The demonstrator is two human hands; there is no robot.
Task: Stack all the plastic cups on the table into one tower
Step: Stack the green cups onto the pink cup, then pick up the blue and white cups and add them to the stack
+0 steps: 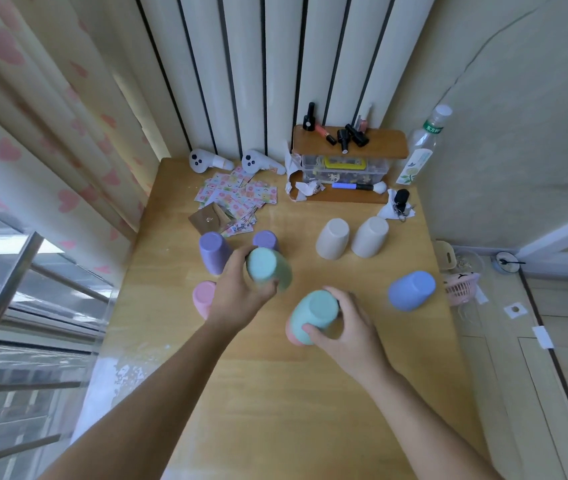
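Green plastic is filling both grips: the left hand [241,289] is closing around an upside-down green cup [268,270] lifted a little above the wooden surface [258,393]; the right hand [343,327] is gripping a second green cup [315,315], which is sitting over a pink cup [291,334] near the middle; another pink cup [203,299] is standing at the left edge; two purple cups [211,251] are waiting just behind the left hand; two beige cups [333,239] are standing far right, side by side; a blue cup [412,291] is resting alone at the right.
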